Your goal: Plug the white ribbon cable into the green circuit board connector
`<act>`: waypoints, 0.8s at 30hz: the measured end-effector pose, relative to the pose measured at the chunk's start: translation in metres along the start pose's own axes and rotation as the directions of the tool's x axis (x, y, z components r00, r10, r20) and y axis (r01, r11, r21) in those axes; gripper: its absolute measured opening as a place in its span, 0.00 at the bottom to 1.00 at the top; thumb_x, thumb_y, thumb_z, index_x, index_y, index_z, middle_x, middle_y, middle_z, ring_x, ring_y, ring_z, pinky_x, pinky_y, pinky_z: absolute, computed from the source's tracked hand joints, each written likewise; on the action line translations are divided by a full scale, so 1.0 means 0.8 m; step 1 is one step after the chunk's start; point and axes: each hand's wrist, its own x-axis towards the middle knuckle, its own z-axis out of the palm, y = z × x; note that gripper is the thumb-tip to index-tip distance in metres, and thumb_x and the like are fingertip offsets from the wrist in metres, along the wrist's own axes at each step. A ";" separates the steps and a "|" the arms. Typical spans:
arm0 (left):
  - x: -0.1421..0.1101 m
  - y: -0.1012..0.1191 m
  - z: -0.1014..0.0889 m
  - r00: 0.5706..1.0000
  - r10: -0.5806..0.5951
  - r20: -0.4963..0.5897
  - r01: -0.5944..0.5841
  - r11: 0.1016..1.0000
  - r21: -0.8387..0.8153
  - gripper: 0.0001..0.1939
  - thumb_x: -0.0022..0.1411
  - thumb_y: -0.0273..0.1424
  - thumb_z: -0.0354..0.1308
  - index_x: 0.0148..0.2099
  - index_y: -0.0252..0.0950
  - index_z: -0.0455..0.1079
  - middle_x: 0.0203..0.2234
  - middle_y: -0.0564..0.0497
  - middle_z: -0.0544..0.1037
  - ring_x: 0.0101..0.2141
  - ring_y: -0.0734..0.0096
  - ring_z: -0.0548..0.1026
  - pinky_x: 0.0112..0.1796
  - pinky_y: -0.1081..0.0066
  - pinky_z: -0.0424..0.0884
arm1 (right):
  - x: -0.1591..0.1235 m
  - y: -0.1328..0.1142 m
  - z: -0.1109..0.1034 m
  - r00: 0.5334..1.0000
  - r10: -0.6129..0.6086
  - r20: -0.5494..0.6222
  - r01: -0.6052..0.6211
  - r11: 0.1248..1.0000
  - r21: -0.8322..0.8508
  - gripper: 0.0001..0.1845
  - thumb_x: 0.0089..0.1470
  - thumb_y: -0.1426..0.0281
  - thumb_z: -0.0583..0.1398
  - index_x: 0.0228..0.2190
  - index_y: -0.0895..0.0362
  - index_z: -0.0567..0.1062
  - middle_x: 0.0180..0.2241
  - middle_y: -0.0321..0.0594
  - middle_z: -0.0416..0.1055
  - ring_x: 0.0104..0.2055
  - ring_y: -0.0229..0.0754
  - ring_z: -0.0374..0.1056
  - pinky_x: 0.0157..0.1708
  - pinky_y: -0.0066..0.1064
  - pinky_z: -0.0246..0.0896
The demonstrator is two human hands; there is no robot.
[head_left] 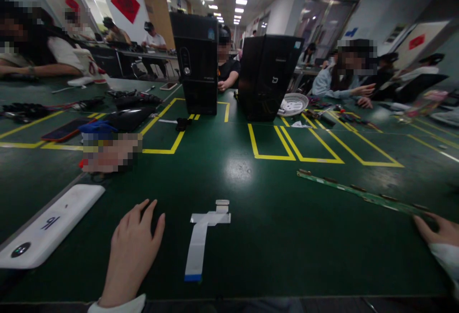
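My left hand hovers over or rests on the green table with its fingers spread and nothing in it. To its right lies a white flat ribbon cable with a blue end and a connector at the top. At the right edge, my right hand pinches the near end of a long, narrow green circuit board. The board slants away to the left, with several brown connectors along it. The right hand is partly cut off by the frame edge.
A white casing lies at the left. Two black computer towers stand at the back. Yellow tape marks boxes on the green table. A white basket and dark cables lie farther off. Other people sit around.
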 end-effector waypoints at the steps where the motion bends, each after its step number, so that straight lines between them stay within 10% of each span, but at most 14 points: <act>1: 0.000 0.000 0.000 1.000 -0.003 0.001 0.003 1.000 0.003 0.34 0.66 0.46 0.34 0.59 0.28 0.65 0.55 0.36 0.68 0.53 0.47 0.66 0.50 0.50 0.67 | 0.001 -0.009 -0.004 0.998 0.040 0.051 -0.041 0.999 0.022 0.46 0.47 0.39 0.44 0.47 0.60 0.77 0.24 0.66 0.66 0.27 0.61 0.66 0.26 0.50 0.54; 12: 0.000 0.005 -0.006 1.000 -0.019 0.009 0.019 1.000 0.010 0.34 0.66 0.45 0.33 0.60 0.28 0.65 0.55 0.37 0.67 0.54 0.47 0.66 0.51 0.51 0.66 | 0.007 -0.182 -0.036 0.914 -0.378 0.147 0.347 0.916 0.202 0.28 0.50 0.57 0.50 0.46 0.59 0.73 0.47 0.61 0.70 0.50 0.57 0.67 0.52 0.46 0.59; 24: 0.001 -0.001 0.000 1.000 0.003 -0.005 -0.003 1.000 0.014 0.33 0.66 0.45 0.35 0.59 0.28 0.65 0.54 0.36 0.67 0.53 0.48 0.66 0.50 0.52 0.66 | -0.052 -0.399 -0.054 0.717 -0.694 -0.056 0.678 0.678 0.285 0.30 0.60 0.54 0.48 0.54 0.59 0.70 0.45 0.54 0.66 0.51 0.54 0.64 0.50 0.48 0.63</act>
